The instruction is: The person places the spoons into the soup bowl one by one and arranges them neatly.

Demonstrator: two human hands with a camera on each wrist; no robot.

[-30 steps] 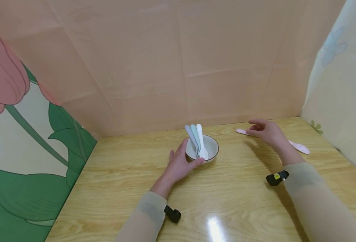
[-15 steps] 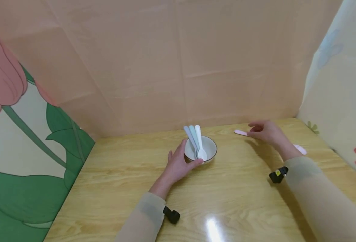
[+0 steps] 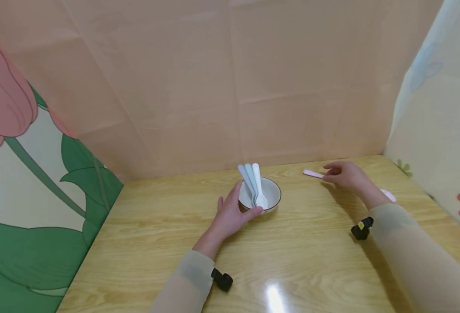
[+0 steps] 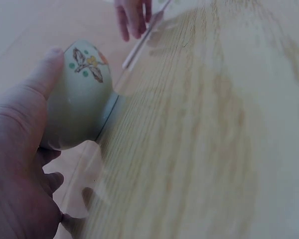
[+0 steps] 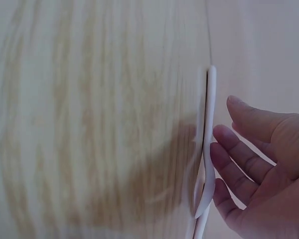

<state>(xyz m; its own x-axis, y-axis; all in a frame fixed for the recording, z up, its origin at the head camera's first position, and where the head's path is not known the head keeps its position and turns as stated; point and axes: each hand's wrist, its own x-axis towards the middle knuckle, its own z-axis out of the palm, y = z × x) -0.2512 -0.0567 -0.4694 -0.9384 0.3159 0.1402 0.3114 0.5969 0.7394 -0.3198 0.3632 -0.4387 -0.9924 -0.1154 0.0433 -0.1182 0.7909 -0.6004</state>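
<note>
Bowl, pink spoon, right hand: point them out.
Bowl [image 3: 273, 190]: head view, bare inner wall.
Pink spoon [image 3: 313, 174]: head view, exposed length of handle.
Right hand [image 3: 348, 177]: head view, back of the hand.

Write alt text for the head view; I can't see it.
The left hand grips a round, dark-rimmed white bowl holding three slender lilac, mint and white spoons on a pale wood-grain table. The right hand is poised at a pale pink handle, contact unclear; a pale pink spoon head shows farther right.
</note>
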